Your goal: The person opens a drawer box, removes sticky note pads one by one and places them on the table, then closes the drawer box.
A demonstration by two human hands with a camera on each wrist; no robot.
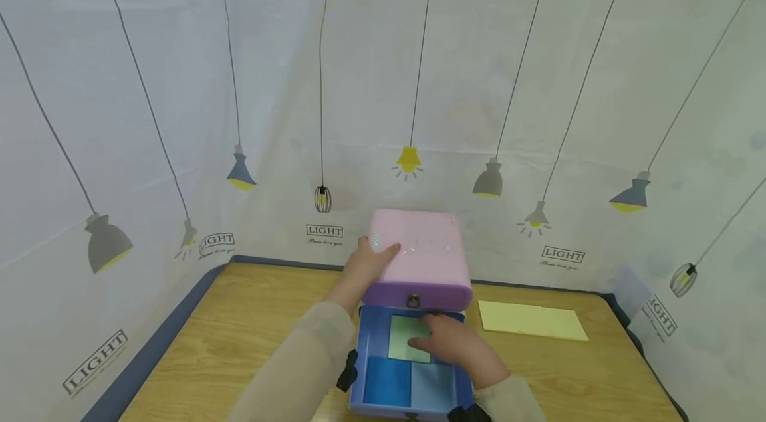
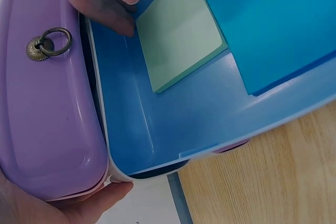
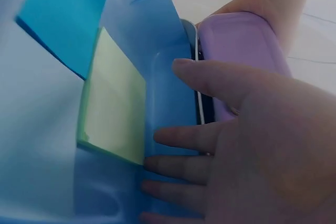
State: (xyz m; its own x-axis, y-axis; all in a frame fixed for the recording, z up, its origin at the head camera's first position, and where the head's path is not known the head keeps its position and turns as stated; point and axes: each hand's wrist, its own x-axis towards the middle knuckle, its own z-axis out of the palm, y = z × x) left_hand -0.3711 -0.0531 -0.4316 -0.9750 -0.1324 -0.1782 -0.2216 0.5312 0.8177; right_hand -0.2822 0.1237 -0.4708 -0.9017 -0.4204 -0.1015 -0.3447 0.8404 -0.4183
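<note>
A pink and purple storage box stands at the back of the table with its blue drawer pulled out. My left hand holds the box at its left side, thumb over the top. Inside the drawer lie a pale green sticky-note pad, a bright blue pad and a light blue pad. My right hand reaches into the drawer, its fingers spread at the edge of the green pad and nothing gripped. A brass ring pull hangs on the purple front above the drawer.
To the right of the box, a pale yellow sheet or pad lies on the wooden table. A white cloth backdrop printed with lamps rises behind and at both sides. Dark straps show near my wrists.
</note>
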